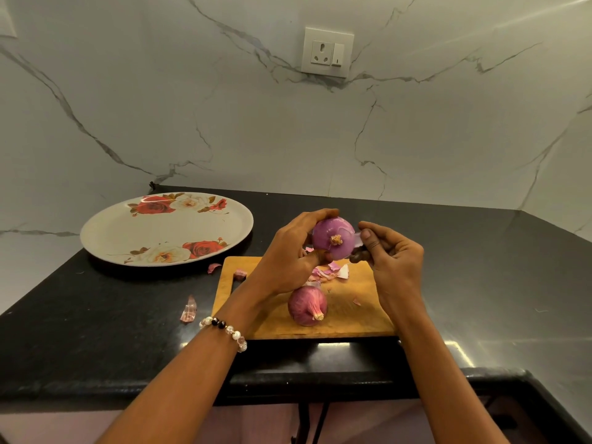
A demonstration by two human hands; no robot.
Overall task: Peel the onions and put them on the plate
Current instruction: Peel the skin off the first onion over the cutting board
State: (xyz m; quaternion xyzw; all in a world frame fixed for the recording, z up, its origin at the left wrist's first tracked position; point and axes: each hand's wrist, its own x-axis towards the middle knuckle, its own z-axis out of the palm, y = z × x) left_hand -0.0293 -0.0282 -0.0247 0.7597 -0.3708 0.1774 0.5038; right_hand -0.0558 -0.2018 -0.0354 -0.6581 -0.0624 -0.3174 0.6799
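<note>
My left hand [293, 257] grips a mostly peeled purple onion [333, 238] in the air above the wooden cutting board [362, 312], root end facing me. My right hand [392, 254] pinches a strip of skin at the onion's right side, and a dark handle-like object shows under its fingers. A second onion [307, 307], still in its reddish skin, lies on the board below my left wrist. The white plate with rose prints [166, 229] sits on the counter to the left, with nothing on it.
Loose peel scraps [330, 273] lie on the board, and more pieces [189, 310] rest on the black counter left of it. A marble wall with a socket [326, 52] stands behind. The counter's front edge runs close below the board.
</note>
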